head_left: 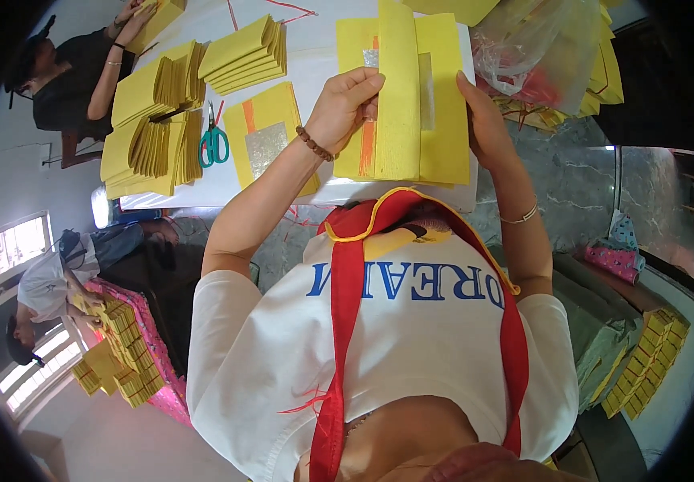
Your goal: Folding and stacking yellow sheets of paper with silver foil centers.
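Note:
A stack of yellow paper sheets [448, 96] lies in front of me on the white table, with silver squares and orange strips on the paper. Its top sheet [399, 120] is partly folded over into a tall flap. My left hand [351, 104], a beaded bracelet at its wrist, pinches the flap's left edge between thumb and fingers. Along the stack's right edge rests my right hand [485, 120], its visible finger stretched out and the others partly hidden. Left of the stack lie more yellow sheets with a silver square [266, 149], next to teal-handled scissors [213, 145].
Folded yellow paper bundles [242, 55] cover the table's left side. A clear plastic bag [536, 48] sits at the right corner over more yellow paper. One person [73, 80] works at the far left; another [53, 277] handles stacked yellow bundles [126, 337] behind.

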{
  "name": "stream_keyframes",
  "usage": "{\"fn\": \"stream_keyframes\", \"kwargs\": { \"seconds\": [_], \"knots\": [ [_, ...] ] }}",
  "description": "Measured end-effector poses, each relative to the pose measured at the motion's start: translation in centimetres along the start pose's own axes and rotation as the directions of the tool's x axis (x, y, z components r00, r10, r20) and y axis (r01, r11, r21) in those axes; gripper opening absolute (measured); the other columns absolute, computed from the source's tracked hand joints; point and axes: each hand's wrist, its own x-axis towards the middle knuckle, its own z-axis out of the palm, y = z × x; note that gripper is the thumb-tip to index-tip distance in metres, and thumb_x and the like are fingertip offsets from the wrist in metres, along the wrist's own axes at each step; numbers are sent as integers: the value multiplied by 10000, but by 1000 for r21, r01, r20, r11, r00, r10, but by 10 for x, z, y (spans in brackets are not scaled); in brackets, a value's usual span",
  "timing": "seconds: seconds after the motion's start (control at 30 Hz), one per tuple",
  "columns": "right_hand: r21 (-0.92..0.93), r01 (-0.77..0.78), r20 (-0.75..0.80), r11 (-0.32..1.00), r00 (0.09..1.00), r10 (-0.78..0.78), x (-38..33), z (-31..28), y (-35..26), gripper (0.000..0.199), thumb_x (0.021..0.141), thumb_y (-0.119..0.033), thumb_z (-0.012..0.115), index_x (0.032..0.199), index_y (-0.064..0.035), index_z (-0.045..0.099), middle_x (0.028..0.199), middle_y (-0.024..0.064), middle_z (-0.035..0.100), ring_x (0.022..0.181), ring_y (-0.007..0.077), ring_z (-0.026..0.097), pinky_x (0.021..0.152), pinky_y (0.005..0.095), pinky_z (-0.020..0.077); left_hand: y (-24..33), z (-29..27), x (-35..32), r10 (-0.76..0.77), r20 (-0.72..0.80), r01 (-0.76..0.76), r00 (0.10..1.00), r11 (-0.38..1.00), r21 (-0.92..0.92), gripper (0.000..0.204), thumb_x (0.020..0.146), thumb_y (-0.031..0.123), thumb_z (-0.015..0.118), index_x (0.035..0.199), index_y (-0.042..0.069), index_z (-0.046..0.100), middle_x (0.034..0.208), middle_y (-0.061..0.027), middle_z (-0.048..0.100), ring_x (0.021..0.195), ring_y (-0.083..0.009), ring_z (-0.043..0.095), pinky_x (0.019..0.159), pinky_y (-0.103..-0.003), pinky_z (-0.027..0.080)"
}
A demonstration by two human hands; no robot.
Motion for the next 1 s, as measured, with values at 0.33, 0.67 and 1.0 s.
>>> {"fn": "stream_keyframes", "kwargs": {
  "seconds": [0.33,0.67,1.0],
  "knots": [
    [-17,24,2,1000,1000,-24,0,0,1,418,938,-361,398,1097,-2,540,1017,37,591,874,86,554,764,236,444,-2,-1,0,19,-43,-18,999,1000,17,164,895,145,514,944,0,574,734,7,559,594,-52,472,557,-185,395],
    [18,14,19,1000,1000,-15,0,0,0,408,940,-344,398,1114,-1,531,1034,42,588,893,91,552,779,244,443,0,3,0,43,-58,-41,997,999,27,161,868,143,562,925,-6,577,714,-20,578,578,-69,529,530,-192,442],
    [-116,50,19,992,999,-48,-8,9,-5,373,903,-286,483,1150,-7,509,1030,41,587,886,92,562,757,235,450,6,14,1,24,-77,-16,997,994,104,172,855,176,586,893,9,574,678,-32,585,550,-80,557,499,-179,456]
  ]
}}
